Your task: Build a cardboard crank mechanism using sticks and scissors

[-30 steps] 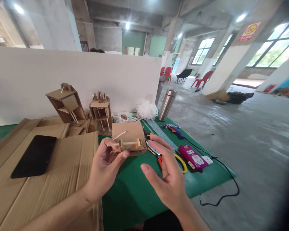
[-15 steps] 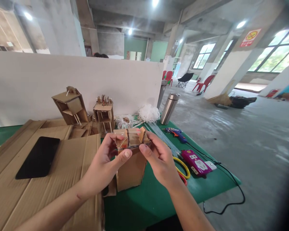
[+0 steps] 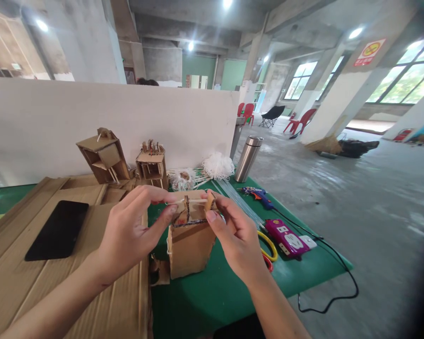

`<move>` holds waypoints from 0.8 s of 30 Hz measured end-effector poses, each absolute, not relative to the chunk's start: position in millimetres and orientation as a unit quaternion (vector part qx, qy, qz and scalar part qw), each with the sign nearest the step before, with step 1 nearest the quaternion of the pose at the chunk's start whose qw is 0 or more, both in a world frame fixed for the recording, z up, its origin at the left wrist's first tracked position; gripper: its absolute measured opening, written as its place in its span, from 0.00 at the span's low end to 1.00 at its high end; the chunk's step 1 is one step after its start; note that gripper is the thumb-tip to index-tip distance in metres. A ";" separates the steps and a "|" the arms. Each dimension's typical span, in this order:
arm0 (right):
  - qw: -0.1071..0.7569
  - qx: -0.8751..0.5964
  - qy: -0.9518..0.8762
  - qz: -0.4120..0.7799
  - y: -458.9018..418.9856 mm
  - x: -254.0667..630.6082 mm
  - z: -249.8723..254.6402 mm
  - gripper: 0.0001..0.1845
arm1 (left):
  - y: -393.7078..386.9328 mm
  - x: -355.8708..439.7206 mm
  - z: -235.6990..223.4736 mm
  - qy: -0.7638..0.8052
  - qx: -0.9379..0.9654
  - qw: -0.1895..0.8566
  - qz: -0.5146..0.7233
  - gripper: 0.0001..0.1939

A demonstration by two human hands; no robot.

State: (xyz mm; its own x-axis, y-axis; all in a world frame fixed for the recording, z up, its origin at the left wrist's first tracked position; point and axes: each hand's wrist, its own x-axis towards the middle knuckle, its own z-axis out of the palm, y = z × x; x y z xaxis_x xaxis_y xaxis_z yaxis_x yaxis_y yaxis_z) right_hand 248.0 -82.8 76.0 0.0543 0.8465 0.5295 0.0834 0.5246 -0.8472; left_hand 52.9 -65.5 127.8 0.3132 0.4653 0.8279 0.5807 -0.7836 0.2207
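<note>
A cardboard box (image 3: pixel 191 249) stands on the green table in front of me, with two small upright cardboard pieces on its top. A thin white stick (image 3: pixel 197 201) runs across between these uprights. My left hand (image 3: pixel 137 226) pinches the stick's left end between thumb and fingertips, beyond the left upright (image 3: pixel 187 208). At the other side, my right hand (image 3: pixel 233 230) has its thumb and fingers closed around the right upright (image 3: pixel 210 202). Whether its fingertips also touch the stick is hidden.
Cardboard sheets (image 3: pixel 102 282) with a black phone (image 3: pixel 56 230) lie to the left. Two cardboard models (image 3: pixel 104 155) stand behind. On the right are a steel flask (image 3: pixel 248 160), a glue gun (image 3: pixel 259 197), a purple power strip (image 3: pixel 288 238) and yellow-handled scissors (image 3: pixel 270 246).
My left hand has moved from the front edge of the box top up to the stick's left end and now pinches it. My right hand stays by the right upright.
</note>
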 end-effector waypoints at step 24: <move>0.653 -0.367 -0.588 0.304 -87.2 243.6 76.8 0.13 | -59.4 49.8 119.2 -0.247 -0.835 -0.012 -0.491 0.07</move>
State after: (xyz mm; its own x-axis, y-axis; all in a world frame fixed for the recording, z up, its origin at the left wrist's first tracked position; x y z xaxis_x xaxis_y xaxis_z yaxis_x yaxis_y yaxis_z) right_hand 243.6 -87.2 76.8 0.1227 0.8295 0.5449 0.0351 0.5451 -0.8376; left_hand 49.8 -59.4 119.2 0.3957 0.4242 0.8145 0.4014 -0.8776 0.2621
